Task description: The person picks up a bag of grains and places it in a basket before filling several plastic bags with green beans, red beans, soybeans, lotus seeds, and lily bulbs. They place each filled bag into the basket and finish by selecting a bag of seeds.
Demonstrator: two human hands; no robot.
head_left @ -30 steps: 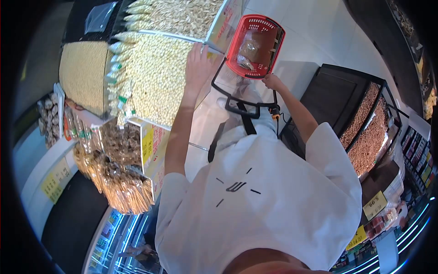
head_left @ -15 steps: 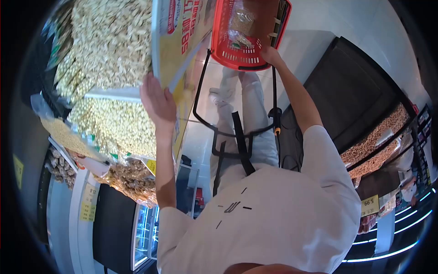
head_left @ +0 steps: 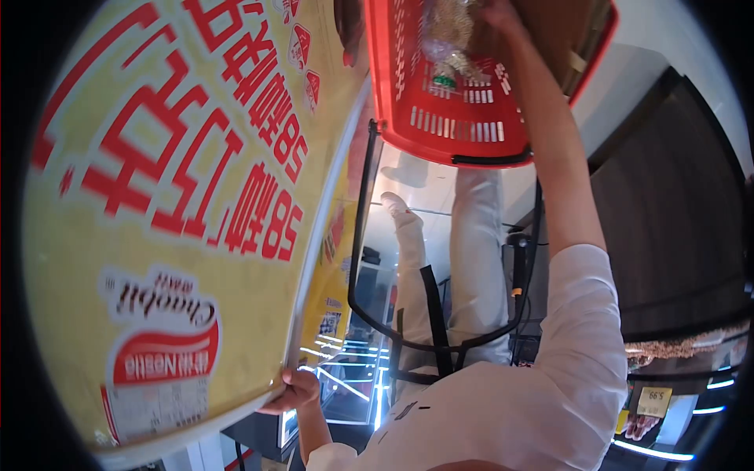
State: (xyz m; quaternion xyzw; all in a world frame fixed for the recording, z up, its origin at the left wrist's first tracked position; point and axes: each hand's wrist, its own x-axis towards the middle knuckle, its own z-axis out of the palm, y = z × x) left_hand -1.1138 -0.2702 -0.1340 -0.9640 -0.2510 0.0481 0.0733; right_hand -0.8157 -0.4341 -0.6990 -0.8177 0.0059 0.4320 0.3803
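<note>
Reaches right hand (head_left: 501,16) deeper into red basket (head_left: 471,147) than before, now seemingly within touch of grain bag (head_left: 450,33) inside; rests left hand (head_left: 301,391) on edge of yellow sign (head_left: 255,322); cannot tell fingers' closure on either.

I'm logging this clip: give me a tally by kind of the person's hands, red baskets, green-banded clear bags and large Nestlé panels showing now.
Hands: 2 (left hand, right hand)
Red basket: 1
Green-banded clear bag: 1
Large yellow Nestlé panel: 1
Total: 5
</note>
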